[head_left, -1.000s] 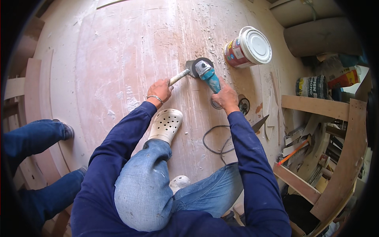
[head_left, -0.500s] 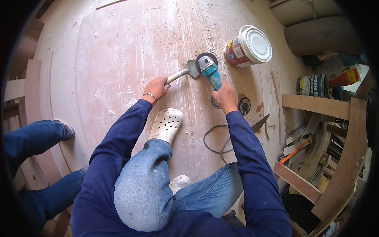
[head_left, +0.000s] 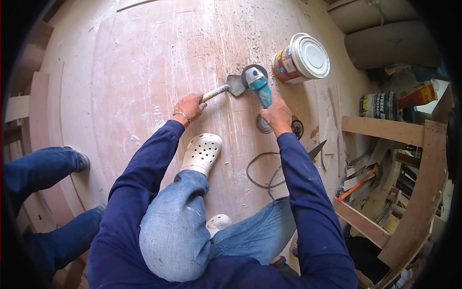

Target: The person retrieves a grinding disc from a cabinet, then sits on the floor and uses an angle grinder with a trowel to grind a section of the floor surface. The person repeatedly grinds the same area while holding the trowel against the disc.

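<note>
My left hand [head_left: 190, 107] grips the pale worn handle of a scraper [head_left: 235, 85], whose flat grey metal blade is beside the grinder's dark disc. My right hand [head_left: 276, 113] is closed on a teal angle grinder [head_left: 260, 88] with a silver head. I cannot tell whether disc and blade touch. A round grey metal piece [head_left: 263, 124] and a spare disc [head_left: 297, 130] lie by my right hand on the scuffed, dusty plywood floor [head_left: 125, 72]. A cord [head_left: 248, 171] loops below them.
A lidded white-and-red bucket [head_left: 308, 60] is beyond the grinder. At right are rolled material [head_left: 390, 43], a dark pail [head_left: 378, 105], a wooden frame [head_left: 382, 130] with scraps, an orange-handled tool [head_left: 356, 185] and a pointed blade [head_left: 317, 149]. Another person's legs [head_left: 38, 171] are at left, near boards [head_left: 41, 111].
My left hand and the scraper handle have moved slightly left. The grinder's head has shifted slightly right and up, uncovering more of the scraper's blade. Both hands keep their grip.
</note>
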Demonstrator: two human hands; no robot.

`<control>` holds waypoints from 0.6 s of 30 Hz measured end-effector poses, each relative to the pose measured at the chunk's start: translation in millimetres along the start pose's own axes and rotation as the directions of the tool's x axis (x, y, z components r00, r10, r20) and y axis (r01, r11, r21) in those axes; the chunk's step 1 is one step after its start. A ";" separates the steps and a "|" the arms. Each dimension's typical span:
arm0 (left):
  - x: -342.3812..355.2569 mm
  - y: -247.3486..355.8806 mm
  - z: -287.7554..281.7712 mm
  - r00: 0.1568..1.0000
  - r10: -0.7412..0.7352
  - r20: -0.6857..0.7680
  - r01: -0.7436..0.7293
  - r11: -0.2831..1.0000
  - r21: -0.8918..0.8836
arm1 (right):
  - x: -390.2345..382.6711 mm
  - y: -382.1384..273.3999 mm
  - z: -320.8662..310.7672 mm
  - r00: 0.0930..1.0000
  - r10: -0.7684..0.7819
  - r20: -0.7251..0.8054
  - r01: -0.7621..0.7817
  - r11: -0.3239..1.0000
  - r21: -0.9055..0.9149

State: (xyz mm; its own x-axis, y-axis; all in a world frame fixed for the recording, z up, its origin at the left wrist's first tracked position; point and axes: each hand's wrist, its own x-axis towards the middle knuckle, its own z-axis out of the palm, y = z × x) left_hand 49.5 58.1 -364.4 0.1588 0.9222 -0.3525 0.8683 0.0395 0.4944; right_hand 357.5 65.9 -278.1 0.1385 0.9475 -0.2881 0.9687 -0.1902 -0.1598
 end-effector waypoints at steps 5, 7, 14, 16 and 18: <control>-2.0 5.9 -3.9 1.000 0.021 -0.001 -0.021 1.000 -0.001 | -15.8 16.4 5.8 0.999 0.024 -0.024 -0.024 1.000 0.006; -4.2 7.9 -3.4 1.000 0.011 0.001 -0.011 1.000 0.004 | -22.4 16.4 11.6 1.000 -0.007 0.002 0.007 1.000 -0.008; -4.1 3.7 4.6 0.999 0.021 -0.037 -0.021 1.000 -0.014 | -38.0 26.2 18.7 0.997 0.076 0.017 -0.076 0.996 0.038; 0.0 -1.8 10.7 0.998 0.049 -0.039 -0.050 0.999 -0.019 | -40.4 35.1 21.2 0.990 0.138 -0.039 -0.135 0.988 0.077; 8.5 -22.4 17.2 0.997 0.078 -0.015 -0.078 0.997 -0.016 | -42.4 31.8 15.0 0.993 0.103 -0.052 -0.098 0.991 0.088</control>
State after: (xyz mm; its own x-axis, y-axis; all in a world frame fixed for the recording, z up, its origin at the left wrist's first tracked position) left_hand 39.4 58.4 -392.1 0.2193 0.9280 -0.3011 0.8458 -0.0270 0.5329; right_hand 379.3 15.8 -285.2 0.2482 0.9349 -0.2537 0.9284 -0.3043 -0.2132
